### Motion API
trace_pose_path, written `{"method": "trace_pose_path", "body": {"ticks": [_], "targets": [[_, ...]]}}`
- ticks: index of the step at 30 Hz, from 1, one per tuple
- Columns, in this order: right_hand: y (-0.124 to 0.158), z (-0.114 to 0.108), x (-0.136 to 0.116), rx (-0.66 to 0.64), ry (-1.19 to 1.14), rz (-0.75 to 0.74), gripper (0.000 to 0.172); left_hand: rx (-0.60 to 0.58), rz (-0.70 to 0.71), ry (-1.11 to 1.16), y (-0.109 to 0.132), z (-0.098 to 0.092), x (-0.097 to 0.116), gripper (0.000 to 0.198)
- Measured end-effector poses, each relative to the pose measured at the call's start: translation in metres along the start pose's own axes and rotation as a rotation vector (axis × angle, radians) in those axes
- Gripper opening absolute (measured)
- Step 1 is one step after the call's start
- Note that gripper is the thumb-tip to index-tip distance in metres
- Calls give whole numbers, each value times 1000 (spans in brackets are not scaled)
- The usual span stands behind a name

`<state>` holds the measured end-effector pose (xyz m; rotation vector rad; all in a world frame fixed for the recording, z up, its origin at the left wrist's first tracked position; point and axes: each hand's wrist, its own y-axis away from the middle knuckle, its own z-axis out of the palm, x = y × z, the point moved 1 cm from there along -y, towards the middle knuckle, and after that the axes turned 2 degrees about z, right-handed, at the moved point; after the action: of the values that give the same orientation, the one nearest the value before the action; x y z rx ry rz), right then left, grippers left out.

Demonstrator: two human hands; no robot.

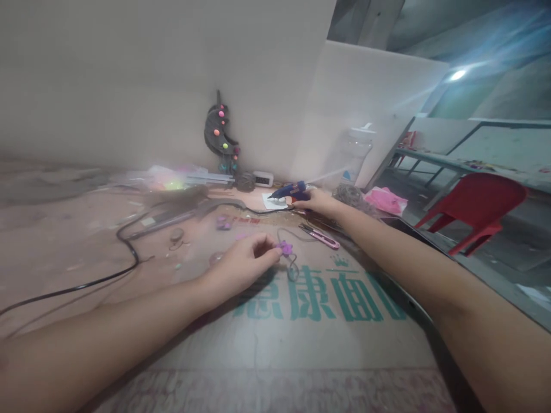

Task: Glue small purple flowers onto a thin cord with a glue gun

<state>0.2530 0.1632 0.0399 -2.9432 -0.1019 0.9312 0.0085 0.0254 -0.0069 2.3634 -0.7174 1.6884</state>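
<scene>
Between the thumb and fingers of my left hand (pixel 245 258) is a small purple flower (pixel 286 248), with a thin grey cord (pixel 293 269) looping below it. My right hand (pixel 316 201) is farther out, closed round a dark blue hot glue gun (pixel 288 190). The gun's nozzle points left, over a small white card (pixel 272 201). Pink-handled thread snips (pixel 321 236) lie on the table between my hands. More purple pieces (pixel 224 222) rest to the left of them.
A grey crescent decorated with coloured balls (pixel 216 132) stands against the wall beside a small digital display (pixel 263 179). At right are a clear plastic bottle (pixel 357 152), grey yarn (pixel 349 195) and a pink bag (pixel 386 201). A black cable (pixel 129 246) crosses the left side. Beyond stands a red chair (pixel 482 206).
</scene>
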Motion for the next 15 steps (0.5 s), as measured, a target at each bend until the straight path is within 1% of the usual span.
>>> {"method": "trace_pose_path", "body": {"ticks": [2, 4, 7, 8, 12, 15], "targets": [[-3, 6, 1, 30, -13, 24, 31, 4, -3, -5, 1, 0, 1, 25], [-3, 6, 0, 51, -38, 36, 28, 8, -3, -11, 1, 0, 3, 25], [2, -1, -6, 74, -77, 47, 17, 4, 6, 4, 1, 0, 4, 24], [5, -5, -9, 81, -93, 48, 15, 2, 10, 10, 1, 1, 5, 23], [26, -21, -24, 121, -165, 37, 18, 8, 6, 7, 1, 0, 7, 21], [54, -29, -29, 157, -242, 0, 18, 17, -10, 0, 1, 0, 10, 21]]}}
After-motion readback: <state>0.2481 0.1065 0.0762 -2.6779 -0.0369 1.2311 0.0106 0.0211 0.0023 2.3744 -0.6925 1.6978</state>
